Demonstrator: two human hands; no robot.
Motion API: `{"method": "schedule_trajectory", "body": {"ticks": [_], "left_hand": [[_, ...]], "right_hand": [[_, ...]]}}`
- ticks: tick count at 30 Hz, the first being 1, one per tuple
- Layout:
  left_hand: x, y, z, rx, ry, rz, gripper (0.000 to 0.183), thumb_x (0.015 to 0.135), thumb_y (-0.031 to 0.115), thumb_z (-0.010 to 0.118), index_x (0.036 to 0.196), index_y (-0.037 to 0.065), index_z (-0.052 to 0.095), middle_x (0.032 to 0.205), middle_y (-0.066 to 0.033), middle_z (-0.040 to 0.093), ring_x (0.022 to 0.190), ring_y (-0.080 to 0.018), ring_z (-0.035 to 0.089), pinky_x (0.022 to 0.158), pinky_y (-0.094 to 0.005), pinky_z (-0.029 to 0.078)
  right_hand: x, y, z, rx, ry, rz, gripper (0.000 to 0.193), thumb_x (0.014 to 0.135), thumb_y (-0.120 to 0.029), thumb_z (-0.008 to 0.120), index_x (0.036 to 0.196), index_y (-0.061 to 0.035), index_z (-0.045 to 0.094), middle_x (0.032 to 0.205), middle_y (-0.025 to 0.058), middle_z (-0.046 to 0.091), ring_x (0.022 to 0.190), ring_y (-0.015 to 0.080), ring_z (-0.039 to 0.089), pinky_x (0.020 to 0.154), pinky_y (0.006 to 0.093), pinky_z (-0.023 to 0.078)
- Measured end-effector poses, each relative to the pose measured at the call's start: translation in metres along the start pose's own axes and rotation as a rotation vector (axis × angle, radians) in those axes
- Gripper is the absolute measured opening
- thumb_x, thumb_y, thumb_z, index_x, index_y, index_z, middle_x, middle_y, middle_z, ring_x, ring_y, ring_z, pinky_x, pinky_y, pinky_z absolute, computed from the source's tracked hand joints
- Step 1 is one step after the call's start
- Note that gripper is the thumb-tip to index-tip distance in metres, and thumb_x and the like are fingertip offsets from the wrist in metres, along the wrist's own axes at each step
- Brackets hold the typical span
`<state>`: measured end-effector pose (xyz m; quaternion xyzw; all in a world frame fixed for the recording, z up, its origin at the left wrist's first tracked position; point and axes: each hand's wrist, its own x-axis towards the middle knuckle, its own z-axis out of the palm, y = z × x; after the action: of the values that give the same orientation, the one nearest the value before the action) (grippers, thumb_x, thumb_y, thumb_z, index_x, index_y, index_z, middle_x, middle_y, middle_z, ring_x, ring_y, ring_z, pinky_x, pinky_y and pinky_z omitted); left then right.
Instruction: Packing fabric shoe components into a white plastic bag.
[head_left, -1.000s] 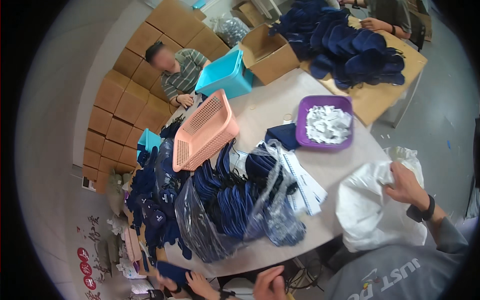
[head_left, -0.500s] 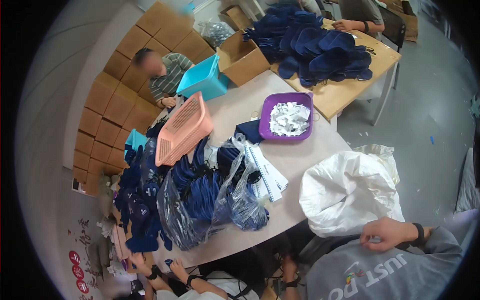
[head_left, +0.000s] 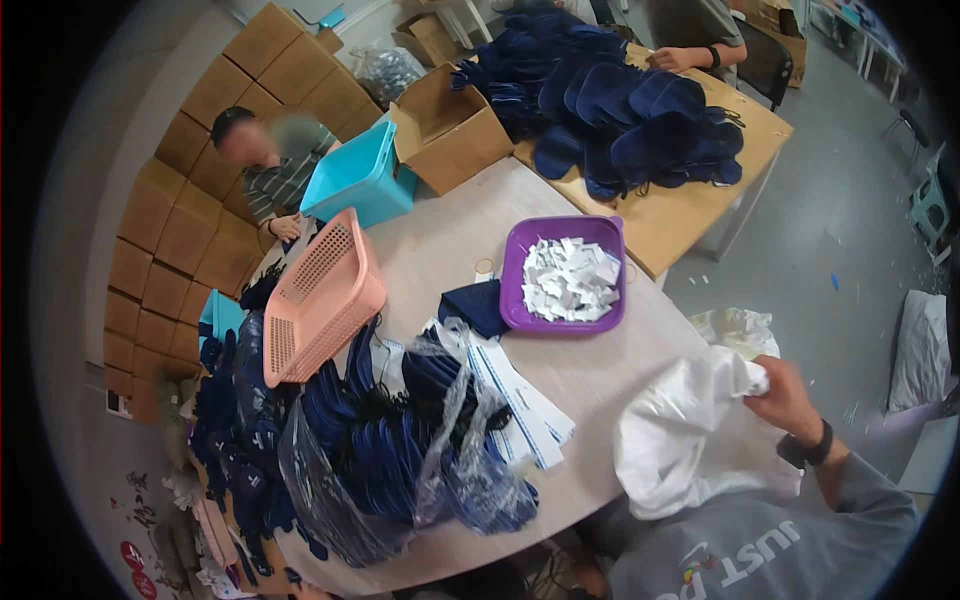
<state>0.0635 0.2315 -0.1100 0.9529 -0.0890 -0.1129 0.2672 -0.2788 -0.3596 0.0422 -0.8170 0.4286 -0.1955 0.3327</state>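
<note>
My right hand [head_left: 783, 396], with a dark band on its wrist, is closed on the rim of a white woven sack [head_left: 665, 430]. The sack is at the table's right edge, close against my grey shirt, and its mouth is partly folded over. Low in the picture, below the table edge, is my left hand [head_left: 590, 578]. It is dim and partly cut off, and its fingers cannot be made out.
A purple tub [head_left: 512, 318] of white paper tags stands on the pale table [head_left: 440, 235]. Nearby are clear-bagged navy fabric pieces [head_left: 385, 470], white printed sheets [head_left: 515, 405], a peach basket [head_left: 330, 325] and a blue bin [head_left: 365, 190]. Co-workers sit at the far left and far right.
My right hand has gone from in front of my shirt up to the sack's rim and taken hold of it. The sack's mouth has folded inward. The whole view has shifted.
</note>
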Motion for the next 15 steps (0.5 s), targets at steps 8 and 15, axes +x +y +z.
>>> {"method": "schedule_trajectory", "body": {"ticks": [8,15], "left_hand": [[0.143,0.036,-0.325,-0.883,0.573,-0.057,0.050,0.100,0.008,0.039,0.150,0.009,0.043,0.138,-0.0351,0.050,0.122,-0.0279,0.061,0.098,-0.0437,0.052],[0.224,0.060,-0.230,-0.227,0.313,-0.013,0.049,0.100,0.012,0.043,0.149,0.005,0.044,0.141,-0.0294,0.049,0.127,-0.0275,0.056,0.103,-0.0410,0.046]], "right_hand": [[0.054,-0.065,-0.030,-0.179,-0.121,-0.037,0.028,0.061,-0.013,0.080,0.078,0.0002,0.061,0.072,0.0184,0.061,0.068,0.0404,0.062,0.061,0.0379,0.047],[0.050,-0.061,-0.068,-0.183,-0.188,0.025,0.033,0.058,-0.019,0.079,0.073,0.0010,0.057,0.067,0.0193,0.056,0.062,0.0402,0.055,0.058,0.0386,0.044]]}}
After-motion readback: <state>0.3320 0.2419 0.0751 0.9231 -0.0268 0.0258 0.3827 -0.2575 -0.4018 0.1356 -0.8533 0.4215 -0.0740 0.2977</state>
